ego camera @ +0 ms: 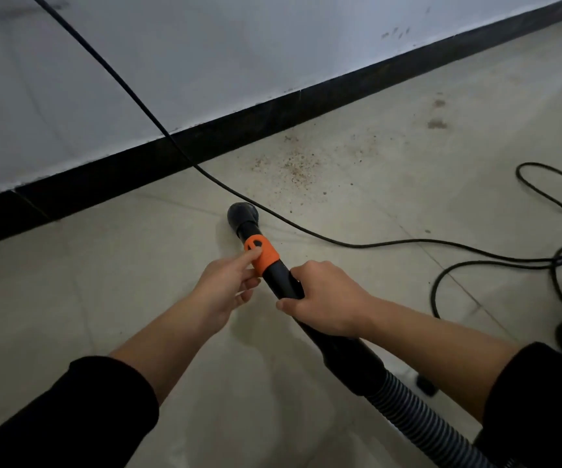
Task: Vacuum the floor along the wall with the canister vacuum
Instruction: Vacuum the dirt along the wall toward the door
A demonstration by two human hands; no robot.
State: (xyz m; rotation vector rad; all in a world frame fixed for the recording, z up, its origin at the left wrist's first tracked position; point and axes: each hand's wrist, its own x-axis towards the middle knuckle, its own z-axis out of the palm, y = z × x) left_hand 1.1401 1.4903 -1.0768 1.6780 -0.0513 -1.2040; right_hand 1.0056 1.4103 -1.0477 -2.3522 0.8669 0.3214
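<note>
the right grip (320,298) is wrapped round the black wand (283,282) of the vacuum, fingers curled over it. the left grip (225,288) holds nothing: its forefinger lies straight with the tip pressed on the orange collar (261,253), and the other fingers are loosely bent beside the wand. the round brush head (244,214) sits on the floor (104,298), a little out from the black skirting board (205,136). the ribbed hose (408,410) trails off to the lower right. this looks like a setting-up step, with the collar being adjusted or checked, rather than a sweep under way. a patch of crumbs (295,163) lies ahead near the skirting board, not yet cleaned. the power cord (306,231) crosses the floor just beside the brush head, between it and the crumbs. the next push likely calls for lifting over the cord or steering round it.
</note>
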